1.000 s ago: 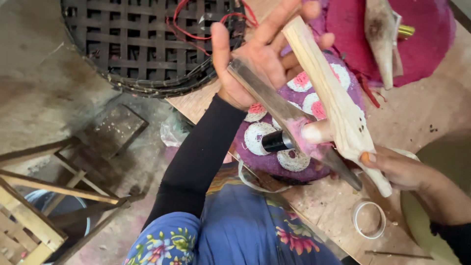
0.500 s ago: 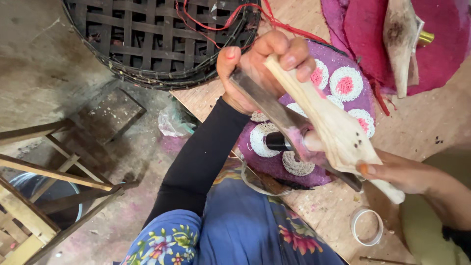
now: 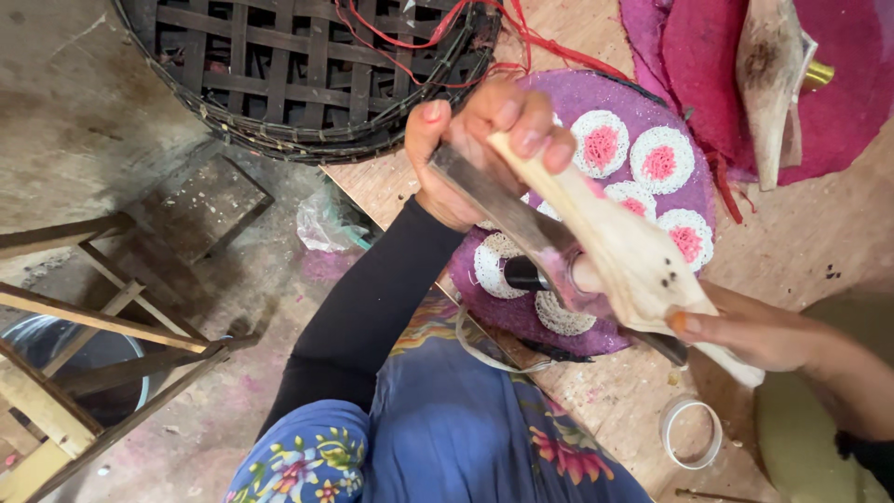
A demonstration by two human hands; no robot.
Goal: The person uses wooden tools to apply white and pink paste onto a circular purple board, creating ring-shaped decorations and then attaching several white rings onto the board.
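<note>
My left hand point(image 3: 484, 140) grips the upper end of a long pale dried sheath point(image 3: 624, 247), fingers curled over it. My right hand point(image 3: 754, 331) holds a long dark-bladed knife point(image 3: 507, 210) by its handle, the blade lying along the sheath's left side and reaching up to my left hand. Both are held above a round purple woven mat point(image 3: 643, 112) with white-and-pink circles. The knife handle is mostly hidden under the sheath.
A large dark woven basket point(image 3: 298, 84) with red string lies at the top. A magenta mat point(image 3: 857, 84) with another dried sheath point(image 3: 768, 84) is top right. A wooden stool frame point(image 3: 84, 326) stands left. A white ring point(image 3: 691, 433) lies on the board.
My left hand has closed from open fingers into a grip on the sheath's upper end. The sheath and knife have tilted flatter and shifted slightly down and right.
</note>
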